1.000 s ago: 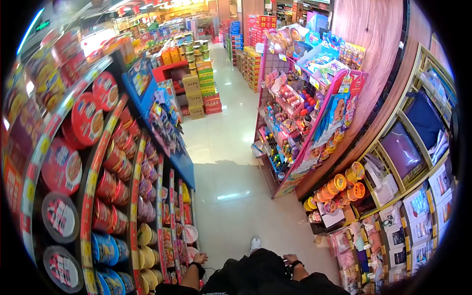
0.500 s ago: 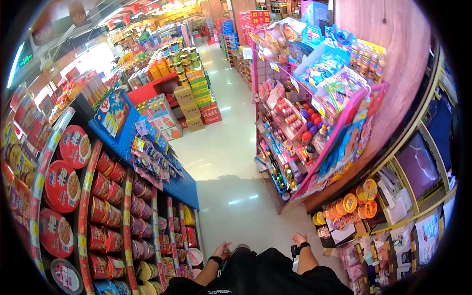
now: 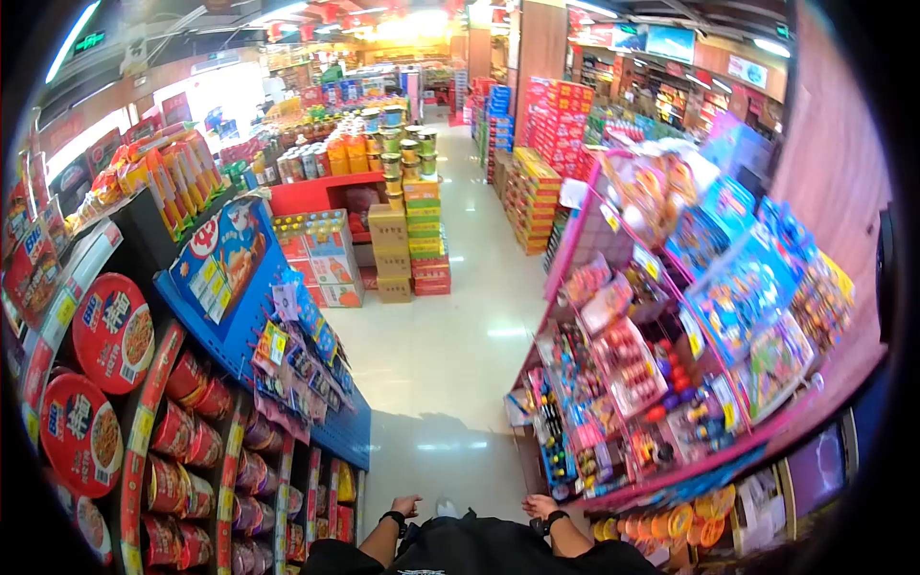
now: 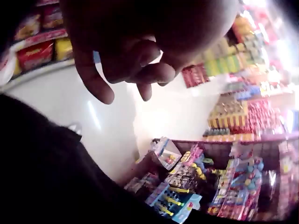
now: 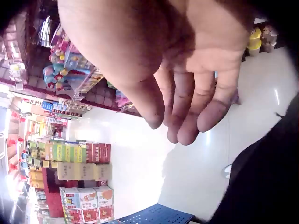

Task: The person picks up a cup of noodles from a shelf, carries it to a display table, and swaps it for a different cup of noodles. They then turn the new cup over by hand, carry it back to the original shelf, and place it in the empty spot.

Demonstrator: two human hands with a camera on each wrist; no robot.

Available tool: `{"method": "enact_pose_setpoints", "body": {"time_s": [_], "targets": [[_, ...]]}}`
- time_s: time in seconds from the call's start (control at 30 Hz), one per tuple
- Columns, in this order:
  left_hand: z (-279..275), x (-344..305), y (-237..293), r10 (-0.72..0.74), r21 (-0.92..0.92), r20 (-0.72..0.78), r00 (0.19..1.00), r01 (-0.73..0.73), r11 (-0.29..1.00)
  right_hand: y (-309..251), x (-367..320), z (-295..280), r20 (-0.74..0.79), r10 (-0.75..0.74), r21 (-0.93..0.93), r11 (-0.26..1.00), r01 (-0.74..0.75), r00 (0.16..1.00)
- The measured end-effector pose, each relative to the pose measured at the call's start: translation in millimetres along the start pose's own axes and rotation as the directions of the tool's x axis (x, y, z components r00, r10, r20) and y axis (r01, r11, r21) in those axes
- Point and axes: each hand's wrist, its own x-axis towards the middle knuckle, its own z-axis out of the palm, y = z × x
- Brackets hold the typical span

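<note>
My left hand hangs in front of my body in the head view, a dark band at its wrist. Its fingers curl loosely around nothing in the left wrist view. On the other side, my right hand hangs level with it, wearing a dark wristwatch. The right wrist view shows its fingers long and slightly bent, holding nothing. Nearest the left hand is a shelf of instant noodle tubs. A pink rack of small toys and sweets stands nearest the right hand.
A pale tiled aisle floor runs ahead between the shelves. On its left stand a blue pegboard display and stacked cartons. Farther ahead on the right are piles of red boxes. Orange-lidded tubs sit low at right.
My view has moved forward along the aisle and lifted. The pink rack and blue pegboard are closer. Both hands have swung with the walk and hold nothing throughout.
</note>
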Motion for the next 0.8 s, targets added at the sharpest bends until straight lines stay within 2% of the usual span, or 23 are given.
{"method": "enact_pose_setpoints", "body": {"time_s": [0.03,0.07,0.13,0.23,0.27,0.37,0.43,0.47,0.57,0.6,0.7,0.73,0.8], "targets": [[-4,9,19,0.055,-0.013,-0.007,0.998,-0.055,0.998,-12,7,10,-0.008,0.008,-0.018,1.0,-0.008,1.0],[-6,16,33,0.047,-0.023,-0.011,0.999,-0.047,0.999,-23,16,22,-0.049,0.005,-0.059,0.998,-0.008,0.999],[-4,28,62,0.028,-0.025,-0.018,0.999,-0.028,0.999,-42,37,38,-0.008,0.035,-0.058,0.998,-0.035,0.999],[-7,41,87,0.012,0.013,0.071,0.997,-0.013,1.0,-61,66,62,-0.042,0.014,-0.1,0.995,-0.018,0.999],[-12,48,97,-0.021,0.089,0.104,0.994,0.011,0.996,-72,77,69,-0.04,-0.009,-0.119,0.993,0.004,0.999],[-24,69,125,-0.13,0.108,0.01,0.991,0.128,0.986,-108,111,87,-0.112,-0.032,-0.21,0.978,0.007,0.993],[-42,84,144,-0.149,0.038,-0.049,0.988,0.151,0.988,-127,140,97,-0.1,-0.044,-0.214,0.977,0.022,0.994],[-49,91,156,-0.158,-0.008,-0.072,0.985,0.158,0.987,-139,157,101,-0.074,-0.044,-0.274,0.962,0.022,0.996],[-67,108,202,-0.165,-0.151,-0.127,0.978,0.145,0.978,-175,211,108,0.03,-0.051,-0.261,0.964,0.057,0.998],[-69,111,217,-0.166,-0.191,-0.152,0.974,0.136,0.972,-187,236,102,0.091,0.008,-0.266,0.964,0.016,0.996],[-67,130,275,-0.168,-0.306,-0.202,0.965,0.101,0.947,-247,279,118,0.069,0.008,-0.195,0.981,0.006,0.998],[-63,138,292,-0.179,-0.342,-0.203,0.963,0.102,0.934,-267,295,121,0.101,0.003,-0.143,0.99,0.011,0.995],[-50,165,334,-0.146,-0.358,-0.167,0.975,0.077,0.931,-307,319,130,0.062,-0.022,-0.109,0.994,0.029,0.998]]}}
